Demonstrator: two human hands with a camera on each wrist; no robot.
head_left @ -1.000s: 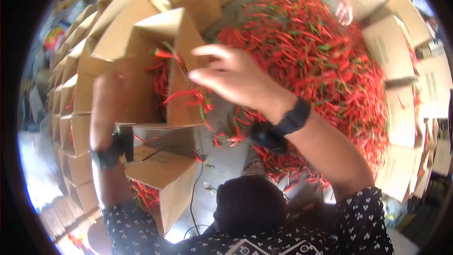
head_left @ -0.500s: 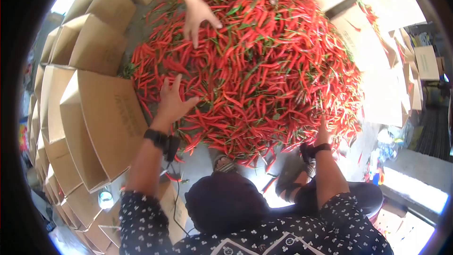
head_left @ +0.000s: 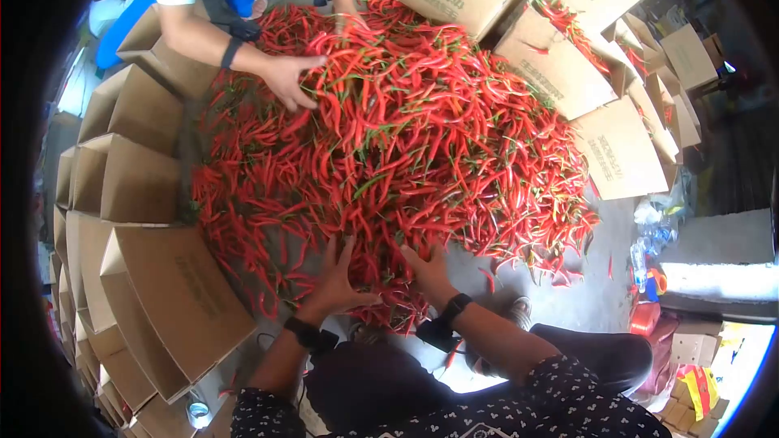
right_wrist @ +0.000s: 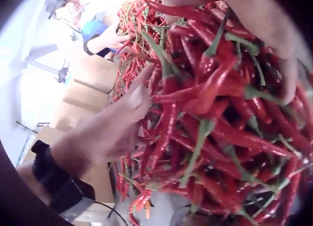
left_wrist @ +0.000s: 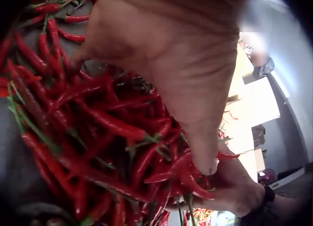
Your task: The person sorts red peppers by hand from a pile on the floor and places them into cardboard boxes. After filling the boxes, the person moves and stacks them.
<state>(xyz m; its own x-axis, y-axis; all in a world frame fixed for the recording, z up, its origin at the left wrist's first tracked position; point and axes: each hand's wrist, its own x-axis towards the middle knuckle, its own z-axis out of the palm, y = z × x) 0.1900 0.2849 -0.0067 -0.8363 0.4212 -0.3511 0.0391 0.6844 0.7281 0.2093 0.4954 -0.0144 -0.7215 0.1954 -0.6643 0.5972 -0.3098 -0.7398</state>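
Note:
A large heap of red chili peppers (head_left: 454, 154) with green stems covers the floor. At its near edge my left hand (head_left: 333, 288) reaches in, fingers spread and thumb pointing right. My right hand (head_left: 434, 280) faces it from the other side. A bunch of chili peppers (left_wrist: 107, 133) lies between the two hands, against both palms. In the left wrist view my left thumb stretches down along the peppers, and the other fingertips dip among them, partly hidden. The right wrist view shows peppers (right_wrist: 210, 123) close under my right thumb, with my left hand (right_wrist: 112, 118) opposite.
Across the heap another person's hands (head_left: 288, 81) touch the peppers. Open cardboard boxes (head_left: 178, 300) line the left side. More boxes (head_left: 621, 146), some with peppers in them, stand at the right. Plastic bottles (head_left: 649, 243) lie on the floor at right.
From beside a box at the left, my hands went to the heap and have now come together at its near edge around a bunch of peppers. The other person's hands have shifted left.

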